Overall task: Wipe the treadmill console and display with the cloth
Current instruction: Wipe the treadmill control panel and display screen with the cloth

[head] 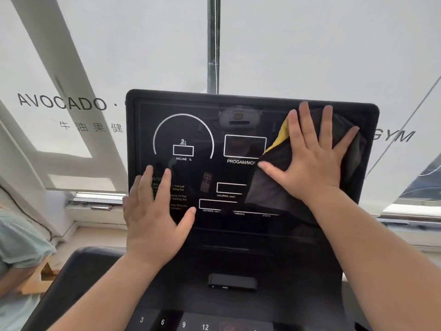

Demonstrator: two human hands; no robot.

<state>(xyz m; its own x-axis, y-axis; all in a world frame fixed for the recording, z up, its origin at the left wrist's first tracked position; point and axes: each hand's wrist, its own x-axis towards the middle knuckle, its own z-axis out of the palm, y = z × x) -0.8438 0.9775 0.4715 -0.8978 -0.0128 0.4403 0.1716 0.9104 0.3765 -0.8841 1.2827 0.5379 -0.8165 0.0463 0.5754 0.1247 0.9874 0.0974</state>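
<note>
Right hand (312,161) flat, fingers (307,130) spread, pressing dark cloth (269,185) onto display (214,130), upper right. Left hand (152,211) open, fingers splayed, bracing lower left. Best: even palm pressure, overlapping sweeps leftward, then down to console (238,304) below both wrists.

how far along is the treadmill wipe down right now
Done: nothing I can confirm from this view. In hand: right hand presses the cloth flat on the display's right side; left hand rests lower left. Left: the display's left side and the number keys below.
</note>
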